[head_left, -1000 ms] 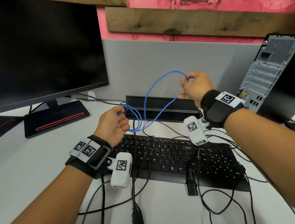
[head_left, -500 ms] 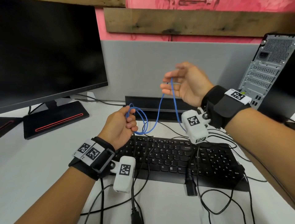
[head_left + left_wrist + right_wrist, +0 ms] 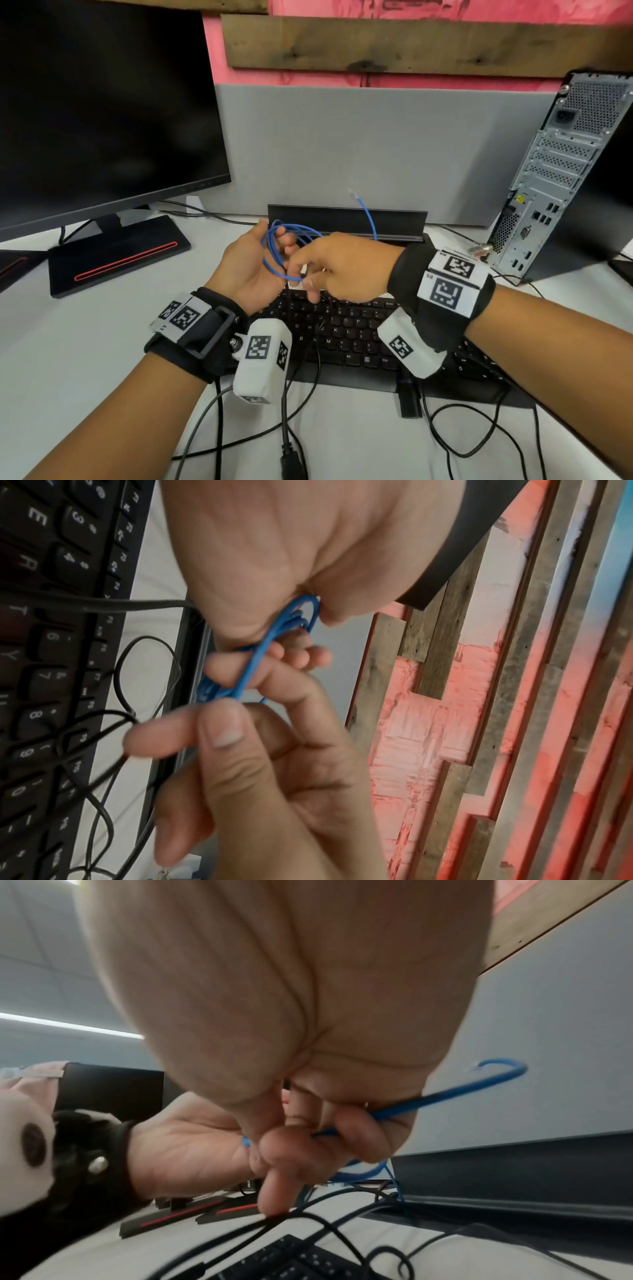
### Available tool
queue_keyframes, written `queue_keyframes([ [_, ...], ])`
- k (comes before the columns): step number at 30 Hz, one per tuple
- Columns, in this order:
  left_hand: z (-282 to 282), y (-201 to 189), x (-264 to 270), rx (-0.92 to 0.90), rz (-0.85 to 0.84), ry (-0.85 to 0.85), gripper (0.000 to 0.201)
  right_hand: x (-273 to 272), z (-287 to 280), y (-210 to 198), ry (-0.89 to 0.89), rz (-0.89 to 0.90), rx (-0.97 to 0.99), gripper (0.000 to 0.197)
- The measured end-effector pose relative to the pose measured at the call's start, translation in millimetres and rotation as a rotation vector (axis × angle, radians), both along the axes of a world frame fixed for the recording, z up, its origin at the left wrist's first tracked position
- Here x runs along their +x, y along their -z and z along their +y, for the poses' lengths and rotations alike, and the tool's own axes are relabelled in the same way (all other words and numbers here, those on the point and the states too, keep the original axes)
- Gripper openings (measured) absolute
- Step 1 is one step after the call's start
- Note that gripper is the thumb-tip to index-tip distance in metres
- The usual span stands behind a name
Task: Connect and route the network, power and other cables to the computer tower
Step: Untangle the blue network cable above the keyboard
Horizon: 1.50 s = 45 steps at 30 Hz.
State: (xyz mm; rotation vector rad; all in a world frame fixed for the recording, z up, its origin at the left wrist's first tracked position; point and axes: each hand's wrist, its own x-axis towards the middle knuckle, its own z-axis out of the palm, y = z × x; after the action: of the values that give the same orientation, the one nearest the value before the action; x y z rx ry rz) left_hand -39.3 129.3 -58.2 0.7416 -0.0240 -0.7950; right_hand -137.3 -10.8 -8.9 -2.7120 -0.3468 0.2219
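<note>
A thin blue network cable (image 3: 274, 253) is coiled in loops over my left hand (image 3: 270, 253), whose fingers curl round the loops (image 3: 260, 653) above the keyboard's back edge. My right hand (image 3: 305, 277) is close against the left and pinches the same cable (image 3: 445, 1093) between thumb and fingers (image 3: 219, 723). The cable's free end with its clear plug (image 3: 352, 193) sticks up behind my right hand. The computer tower (image 3: 561, 171) stands at the right with its rear ports facing me, apart from both hands.
A black keyboard (image 3: 359, 329) lies under the hands with several black cables across it. Two black plugs (image 3: 409, 397) (image 3: 291, 459) lie near the front. A monitor (image 3: 102, 102) stands left, a grey partition (image 3: 342, 144) and black cable tray (image 3: 346, 216) behind.
My right hand has dropped from up near the partition down to my left hand. The long blue loop it held up is gone; the free end now sticks up behind it.
</note>
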Motion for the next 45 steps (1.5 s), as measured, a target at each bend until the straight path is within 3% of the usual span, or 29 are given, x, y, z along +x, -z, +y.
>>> queue_keyframes([
  [4,-1.3,-1.2,-3.8,0.081,-0.002,-0.038,0.035,-2.5,-5.1,6.8,0.007,-0.024,-0.059,0.014],
  [11,6.0,0.2,0.8,0.056,0.082,-0.13,0.032,-15.1,-53.8,-1.3,0.104,-0.266,-0.117,0.01],
  [15,6.1,0.7,-0.8,0.053,0.087,-0.146,0.026,-16.7,-85.8,-5.2,0.273,-0.441,-0.284,0.011],
  [17,3.6,1.4,-2.3,0.049,0.091,-0.166,0.026,-15.3,-92.4,-6.9,0.348,-0.56,-0.261,0.016],
  [22,-3.7,10.3,-0.8,0.126,0.108,-0.194,0.026,-11.4,-69.5,-12.4,0.149,-0.846,-0.008,0.022],
  [25,-4.4,10.4,0.0,0.161,0.144,-0.202,0.029,-8.6,-45.8,-8.8,-0.001,-0.901,-0.002,0.03],
  [28,-5.3,7.5,0.9,0.179,0.158,-0.212,0.03,-5.8,-29.9,-3.3,-0.03,-0.979,0.081,0.028],
  [34,-3.0,10.5,8.4,0.216,0.14,-0.211,0.028,-7.3,-5.6,-2.7,-0.068,-0.928,0.318,0.016],
  [42,-0.2,7.7,6.8,0.201,0.153,-0.17,0.024,-3.7,-5.8,-5.9,-0.089,-0.865,0.312,0.018],
  [45,-0.4,0.3,0.8,0.121,0.163,-0.123,0.033,1.7,-9.0,-4.3,-0.031,-0.799,0.334,0.021],
])
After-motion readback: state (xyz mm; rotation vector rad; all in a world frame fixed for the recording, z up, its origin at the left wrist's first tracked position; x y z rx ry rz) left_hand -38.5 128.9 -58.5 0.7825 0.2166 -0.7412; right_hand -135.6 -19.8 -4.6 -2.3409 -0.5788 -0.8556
